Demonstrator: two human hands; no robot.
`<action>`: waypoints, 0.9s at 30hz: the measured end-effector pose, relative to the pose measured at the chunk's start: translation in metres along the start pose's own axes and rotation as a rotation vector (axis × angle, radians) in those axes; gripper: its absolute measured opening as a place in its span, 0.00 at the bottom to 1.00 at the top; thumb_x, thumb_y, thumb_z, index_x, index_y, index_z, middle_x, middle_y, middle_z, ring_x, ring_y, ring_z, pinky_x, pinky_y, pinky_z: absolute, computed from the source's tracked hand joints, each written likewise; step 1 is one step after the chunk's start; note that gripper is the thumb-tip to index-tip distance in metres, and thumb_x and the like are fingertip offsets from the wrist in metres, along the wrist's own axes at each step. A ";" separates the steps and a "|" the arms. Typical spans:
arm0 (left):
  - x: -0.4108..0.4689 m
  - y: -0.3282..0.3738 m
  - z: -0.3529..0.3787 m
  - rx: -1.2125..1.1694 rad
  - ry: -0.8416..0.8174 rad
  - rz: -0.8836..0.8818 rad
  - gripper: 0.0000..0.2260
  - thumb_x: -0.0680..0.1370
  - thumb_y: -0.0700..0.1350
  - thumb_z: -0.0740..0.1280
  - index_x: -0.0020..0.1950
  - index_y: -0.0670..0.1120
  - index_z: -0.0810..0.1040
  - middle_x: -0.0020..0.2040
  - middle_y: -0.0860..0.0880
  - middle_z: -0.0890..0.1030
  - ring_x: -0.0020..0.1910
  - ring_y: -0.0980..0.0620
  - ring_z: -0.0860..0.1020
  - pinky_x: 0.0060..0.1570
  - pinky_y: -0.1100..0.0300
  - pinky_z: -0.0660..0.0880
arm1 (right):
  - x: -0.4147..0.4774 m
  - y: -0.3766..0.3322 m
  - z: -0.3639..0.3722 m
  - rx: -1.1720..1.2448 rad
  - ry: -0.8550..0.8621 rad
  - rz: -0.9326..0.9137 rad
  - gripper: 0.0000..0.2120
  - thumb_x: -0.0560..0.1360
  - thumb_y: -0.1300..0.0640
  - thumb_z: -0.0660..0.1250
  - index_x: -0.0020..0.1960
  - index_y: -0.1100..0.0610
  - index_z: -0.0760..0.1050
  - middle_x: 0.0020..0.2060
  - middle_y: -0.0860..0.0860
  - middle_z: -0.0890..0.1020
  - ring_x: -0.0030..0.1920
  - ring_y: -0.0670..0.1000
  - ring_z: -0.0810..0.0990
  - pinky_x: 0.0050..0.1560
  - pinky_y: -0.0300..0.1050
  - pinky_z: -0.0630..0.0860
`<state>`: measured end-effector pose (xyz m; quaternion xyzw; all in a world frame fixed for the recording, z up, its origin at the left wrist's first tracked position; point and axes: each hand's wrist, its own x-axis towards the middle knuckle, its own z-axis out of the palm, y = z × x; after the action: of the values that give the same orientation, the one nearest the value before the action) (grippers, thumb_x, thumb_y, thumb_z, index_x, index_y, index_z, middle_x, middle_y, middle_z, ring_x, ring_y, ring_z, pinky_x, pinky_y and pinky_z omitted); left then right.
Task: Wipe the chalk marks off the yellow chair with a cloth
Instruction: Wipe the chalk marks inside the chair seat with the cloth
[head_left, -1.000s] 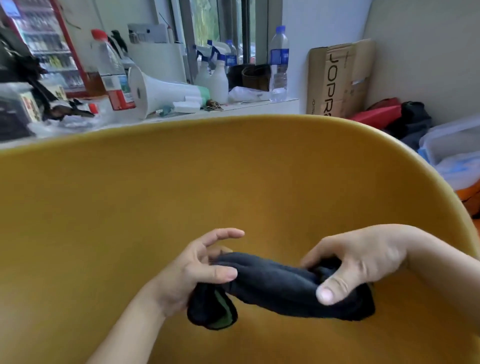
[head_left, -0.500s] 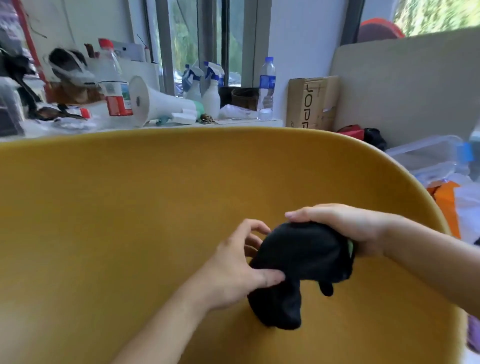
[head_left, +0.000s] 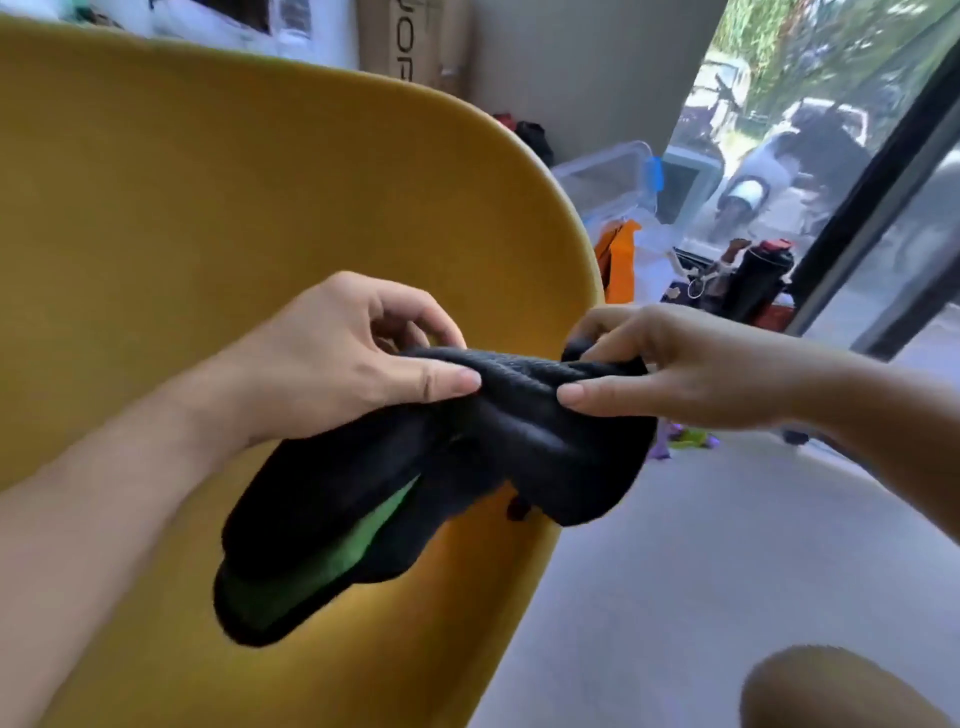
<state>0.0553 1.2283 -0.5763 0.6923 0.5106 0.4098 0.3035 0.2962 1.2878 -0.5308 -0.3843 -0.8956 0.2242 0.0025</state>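
Black, soft and bunched, the thick fleece cloth with a bright green inner layer (head_left: 415, 478) hangs in the air between two bare hands, in front of the curved mustard-yellow chair shell (head_left: 218, 197) and not pressed against it. The left hand (head_left: 332, 358) pinches the cloth's upper fold between thumb and forefinger; the right hand (head_left: 670, 364) closes on the same fold from the other side, its thumb laid along the fabric and its fingers curled over the top. Each grip is closed on the cloth, and the two thumbs point at each other with a short ridge of fabric between them. Below the grip the cloth sags in loose folds, the green layer showing at the lower left.

The wiping itself does not look under way: the hands seem to be folding or rearranging the cloth into a pad. No chalk marks are plain on the part of the chair that shows behind and to the left of the grip, though blur and the hands hide some of it, so I cannot tell how much has been cleaned. Whatever marks remain are left to find and rub.

Beyond the right hand's grip lie a pale grey floor (head_left: 727, 545), a clear plastic storage box (head_left: 608, 182) and a large window (head_left: 810, 130).
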 end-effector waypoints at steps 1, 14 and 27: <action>-0.007 0.002 0.003 -0.037 -0.082 -0.046 0.12 0.66 0.56 0.76 0.42 0.50 0.83 0.36 0.45 0.81 0.33 0.54 0.77 0.32 0.65 0.73 | -0.007 0.007 0.010 0.091 -0.028 -0.035 0.21 0.70 0.36 0.64 0.41 0.52 0.84 0.51 0.38 0.75 0.51 0.43 0.76 0.48 0.38 0.75; -0.098 -0.013 0.070 0.578 0.054 -0.313 0.17 0.63 0.48 0.75 0.39 0.55 0.66 0.39 0.56 0.70 0.40 0.60 0.69 0.38 0.66 0.65 | -0.020 -0.003 0.145 -0.378 0.207 -0.533 0.34 0.70 0.37 0.58 0.69 0.56 0.67 0.63 0.53 0.73 0.56 0.56 0.75 0.43 0.51 0.77; -0.183 -0.082 0.074 0.620 0.076 -0.566 0.18 0.75 0.63 0.49 0.65 0.73 0.58 0.63 0.64 0.64 0.64 0.63 0.62 0.66 0.54 0.62 | 0.032 0.053 0.132 -0.492 0.301 -0.770 0.16 0.80 0.49 0.54 0.47 0.49 0.80 0.46 0.50 0.82 0.40 0.55 0.79 0.39 0.50 0.74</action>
<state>0.0564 1.0778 -0.7276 0.5676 0.7906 0.1624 0.1622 0.2863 1.2887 -0.6763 -0.0424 -0.9889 -0.0695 0.1242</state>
